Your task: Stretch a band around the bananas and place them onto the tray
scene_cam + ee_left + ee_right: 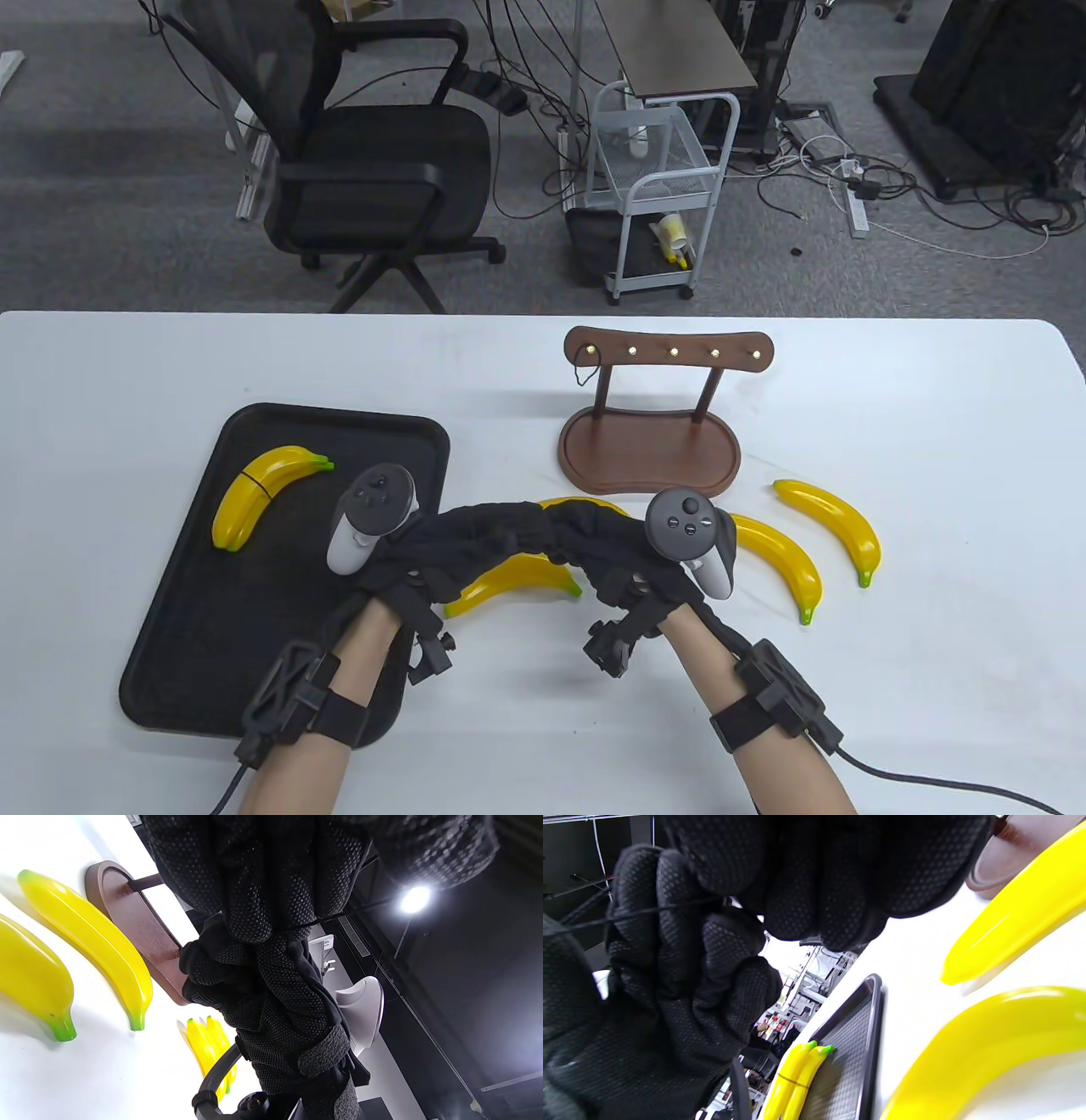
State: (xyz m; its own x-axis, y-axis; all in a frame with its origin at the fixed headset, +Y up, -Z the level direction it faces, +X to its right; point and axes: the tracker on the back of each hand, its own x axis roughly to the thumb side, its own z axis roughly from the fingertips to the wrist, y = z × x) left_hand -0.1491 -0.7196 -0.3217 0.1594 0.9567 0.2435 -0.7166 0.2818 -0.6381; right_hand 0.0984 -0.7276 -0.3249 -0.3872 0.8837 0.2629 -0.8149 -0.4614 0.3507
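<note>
Both hands meet over the middle of the bench: left hand (475,543) and right hand (611,543), fingers curled, pinching a thin black band (640,913) stretched taut between them. Right beneath them lie two loose bananas (517,586). Two more bananas (785,560) sit apart at the right. One banded pair (259,501) lies on the black tray (195,645) at the left. Behind stands a wooden rack (649,450).
</note>
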